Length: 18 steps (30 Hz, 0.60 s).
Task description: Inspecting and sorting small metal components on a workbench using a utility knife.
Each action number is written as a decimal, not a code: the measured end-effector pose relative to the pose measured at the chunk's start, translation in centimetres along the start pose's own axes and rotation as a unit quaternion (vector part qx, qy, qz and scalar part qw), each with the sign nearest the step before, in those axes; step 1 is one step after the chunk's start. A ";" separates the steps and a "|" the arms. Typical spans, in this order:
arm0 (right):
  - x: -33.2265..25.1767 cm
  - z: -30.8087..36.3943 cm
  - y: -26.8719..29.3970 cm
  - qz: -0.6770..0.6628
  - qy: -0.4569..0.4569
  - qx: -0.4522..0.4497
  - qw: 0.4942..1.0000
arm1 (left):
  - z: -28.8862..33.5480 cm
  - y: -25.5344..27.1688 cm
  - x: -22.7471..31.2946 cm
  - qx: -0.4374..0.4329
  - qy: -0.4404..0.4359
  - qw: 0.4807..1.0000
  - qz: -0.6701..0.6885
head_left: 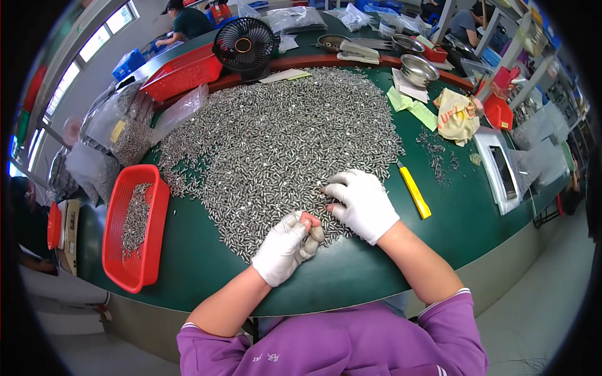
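A broad heap of small silvery metal pins (295,138) covers the middle of the green table. My left hand (290,244), in a white glove with bare fingertips, is at the heap's near edge. Its fingers are curled and pinched together; whatever they may hold is too small to make out. Just right of it, my right hand (364,203), gloved the same way, rests on the pins, palm down. Its thumb and forefinger are apart over the pins, with nothing visibly gripped.
A red plastic basket (157,232) holding some pins stands at left. To the right lie a yellow utility knife (414,191), a crumpled cloth bag (458,116) and a phone-like device (501,170). Behind the heap are a black fan (243,47) and metal bowls (419,70).
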State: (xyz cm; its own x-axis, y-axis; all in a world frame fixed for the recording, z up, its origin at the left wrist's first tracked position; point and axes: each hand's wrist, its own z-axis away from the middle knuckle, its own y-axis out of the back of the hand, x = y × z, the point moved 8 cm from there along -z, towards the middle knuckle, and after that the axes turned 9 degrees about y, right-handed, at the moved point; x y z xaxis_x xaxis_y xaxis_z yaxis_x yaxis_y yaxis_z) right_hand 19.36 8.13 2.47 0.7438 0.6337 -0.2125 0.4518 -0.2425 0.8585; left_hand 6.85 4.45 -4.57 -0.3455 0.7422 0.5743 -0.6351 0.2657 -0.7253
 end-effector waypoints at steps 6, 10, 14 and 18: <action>0.5 -0.1 -1.4 -0.007 -0.037 -0.067 0.997 | -0.1 0.1 -0.1 0.009 0.005 1.000 0.011; 0.4 -0.1 -0.9 0.003 -0.028 -0.029 0.999 | 0.0 -0.1 -0.1 0.009 0.010 1.000 0.021; 0.1 -0.2 1.4 -0.143 -0.042 0.082 0.985 | 0.0 -0.2 0.3 0.006 -0.014 1.000 0.019; -0.5 0.1 -0.2 -0.355 -0.083 0.016 0.931 | -0.1 -0.4 0.4 -0.020 -0.019 0.999 0.032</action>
State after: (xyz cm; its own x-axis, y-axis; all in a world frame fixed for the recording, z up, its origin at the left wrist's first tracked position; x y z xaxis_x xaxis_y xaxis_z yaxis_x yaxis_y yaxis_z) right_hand 18.96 7.73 2.39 0.3165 0.5204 -0.7931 0.8714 0.1708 0.4599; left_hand 7.02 4.66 -4.07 -0.4104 0.7345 0.5405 -0.5833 0.2441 -0.7747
